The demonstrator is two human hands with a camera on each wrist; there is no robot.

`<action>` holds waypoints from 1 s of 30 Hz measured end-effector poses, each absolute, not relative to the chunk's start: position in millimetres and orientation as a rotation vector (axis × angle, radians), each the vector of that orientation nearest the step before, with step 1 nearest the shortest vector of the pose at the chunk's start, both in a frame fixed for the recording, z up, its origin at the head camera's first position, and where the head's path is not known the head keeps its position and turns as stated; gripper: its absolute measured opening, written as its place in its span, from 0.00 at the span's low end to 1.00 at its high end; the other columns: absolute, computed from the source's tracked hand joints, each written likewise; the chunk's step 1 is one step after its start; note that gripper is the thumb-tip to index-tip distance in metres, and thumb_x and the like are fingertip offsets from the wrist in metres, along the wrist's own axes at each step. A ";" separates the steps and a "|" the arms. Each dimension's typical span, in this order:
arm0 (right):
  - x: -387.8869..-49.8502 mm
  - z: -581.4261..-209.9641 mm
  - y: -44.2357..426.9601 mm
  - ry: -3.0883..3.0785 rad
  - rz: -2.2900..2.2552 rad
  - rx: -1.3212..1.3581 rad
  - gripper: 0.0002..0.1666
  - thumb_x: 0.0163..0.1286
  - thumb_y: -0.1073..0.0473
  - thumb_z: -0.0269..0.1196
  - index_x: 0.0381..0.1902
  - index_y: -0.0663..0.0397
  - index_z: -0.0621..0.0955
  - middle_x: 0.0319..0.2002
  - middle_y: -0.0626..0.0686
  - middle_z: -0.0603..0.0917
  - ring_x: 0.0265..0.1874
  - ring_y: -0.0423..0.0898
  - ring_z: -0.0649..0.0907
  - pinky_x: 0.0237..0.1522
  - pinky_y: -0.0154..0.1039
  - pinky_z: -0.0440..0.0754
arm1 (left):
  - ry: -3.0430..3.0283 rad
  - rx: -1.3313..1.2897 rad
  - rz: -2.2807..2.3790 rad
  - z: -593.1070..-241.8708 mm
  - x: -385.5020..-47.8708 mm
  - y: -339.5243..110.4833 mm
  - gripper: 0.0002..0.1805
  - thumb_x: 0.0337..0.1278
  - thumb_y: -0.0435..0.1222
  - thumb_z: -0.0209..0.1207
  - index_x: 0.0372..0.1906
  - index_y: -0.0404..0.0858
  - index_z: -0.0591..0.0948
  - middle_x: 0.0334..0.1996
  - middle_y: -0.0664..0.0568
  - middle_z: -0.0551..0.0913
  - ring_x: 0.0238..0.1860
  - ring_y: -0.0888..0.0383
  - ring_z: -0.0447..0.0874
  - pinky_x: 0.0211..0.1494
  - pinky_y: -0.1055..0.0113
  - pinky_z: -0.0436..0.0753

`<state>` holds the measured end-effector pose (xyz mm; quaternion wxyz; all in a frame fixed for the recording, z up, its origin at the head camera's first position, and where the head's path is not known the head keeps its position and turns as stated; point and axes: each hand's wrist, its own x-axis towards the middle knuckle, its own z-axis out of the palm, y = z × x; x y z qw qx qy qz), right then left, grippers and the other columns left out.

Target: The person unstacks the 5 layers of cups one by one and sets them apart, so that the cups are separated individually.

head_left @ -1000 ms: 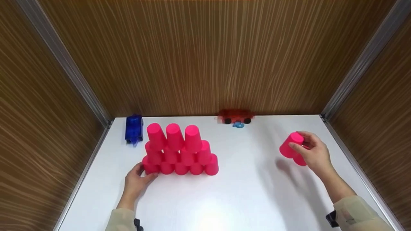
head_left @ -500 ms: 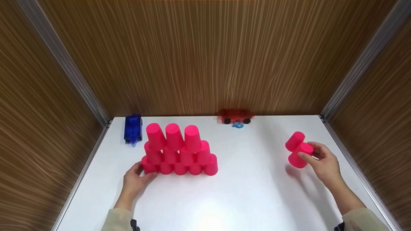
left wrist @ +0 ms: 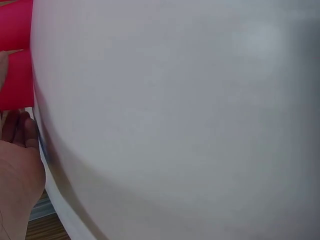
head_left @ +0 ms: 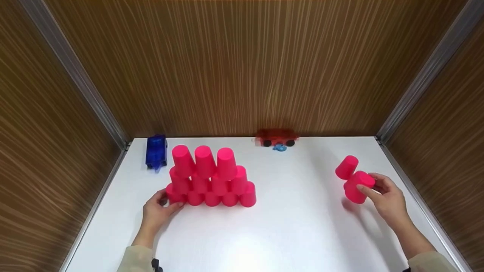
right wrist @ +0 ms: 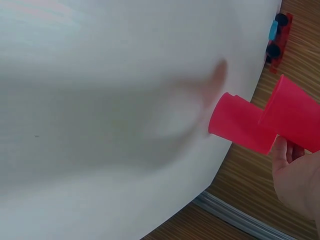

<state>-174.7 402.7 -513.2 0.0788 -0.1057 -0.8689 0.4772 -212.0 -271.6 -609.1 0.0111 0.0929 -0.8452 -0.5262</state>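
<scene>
Upside-down pink plastic cups form a three-tier stack [head_left: 213, 199] at the left of the white table, with three on top. My left hand [head_left: 155, 213] holds the leftmost bottom cup [left wrist: 17, 80] between thumb and fingers. At the right, my right hand [head_left: 389, 200] grips a pink cup [head_left: 361, 187], bottom up and tilted, raised off the table as its separate shadow shows. A standing cup [head_left: 346, 167] is just behind it. The edge of another cup [head_left: 345, 186] peeks out beside the held one and is mostly hidden. The right wrist view shows the held cup [right wrist: 297, 115] close to a standing cup [right wrist: 240, 122].
Along the back edge stand a red see-through toy car [head_left: 277, 137] and a small light-blue piece [head_left: 280, 147]. A blue toy car [head_left: 156, 152] lies at the back left. Wood-grain panels [head_left: 242, 68] enclose the white table [head_left: 287, 226].
My right hand has moved right and nearer to me with its cup, bringing the standing cup behind into sight. The left hand and the stack stay nearly still.
</scene>
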 end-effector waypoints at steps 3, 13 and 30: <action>-173.3 -514.9 403.7 -2.607 1.428 -0.338 0.47 0.72 0.41 0.71 0.78 0.56 0.67 0.68 0.62 0.74 0.58 0.49 0.77 0.46 0.25 0.85 | -2.645 0.293 -1.647 -610.4 -212.5 -272.4 0.44 0.60 0.45 0.77 0.77 0.38 0.72 0.71 0.38 0.77 0.71 0.40 0.74 0.75 0.46 0.75; -174.0 -520.9 406.1 -2.624 1.448 -0.403 0.49 0.72 0.39 0.71 0.80 0.54 0.65 0.70 0.64 0.73 0.62 0.55 0.76 0.44 0.26 0.86 | -2.645 0.322 -1.703 -614.1 -208.8 -278.0 0.45 0.60 0.50 0.76 0.78 0.40 0.70 0.74 0.40 0.74 0.75 0.40 0.70 0.77 0.46 0.72; -167.8 -542.9 422.6 -2.648 1.438 -0.449 0.48 0.74 0.42 0.70 0.80 0.58 0.63 0.71 0.65 0.72 0.63 0.55 0.75 0.44 0.24 0.84 | -2.618 0.303 -1.749 -620.6 -212.3 -275.1 0.43 0.61 0.46 0.76 0.78 0.39 0.71 0.73 0.40 0.75 0.74 0.41 0.70 0.76 0.46 0.73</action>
